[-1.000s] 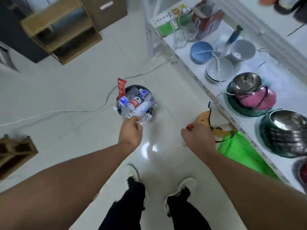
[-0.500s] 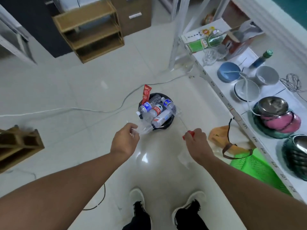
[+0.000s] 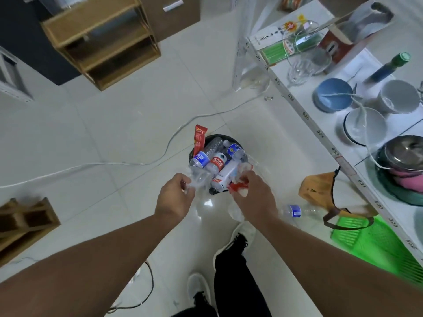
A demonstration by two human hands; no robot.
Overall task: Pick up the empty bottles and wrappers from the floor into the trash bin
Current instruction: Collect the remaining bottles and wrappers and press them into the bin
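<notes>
Overflowing trash bin (image 3: 211,137): bottles (image 3: 216,162) (red wrapper (image 3: 199,139) upright).

Glossy tiled floor (image 3: 119,124), clear plastic bottles (image 3: 214,160)

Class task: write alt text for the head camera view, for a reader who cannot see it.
Two hands reach over a black trash bin heaped with bottles: the left hand grips a clear bottle, the right hand a red-and-clear wrapper. Another bottle lies on the floor.
</notes>
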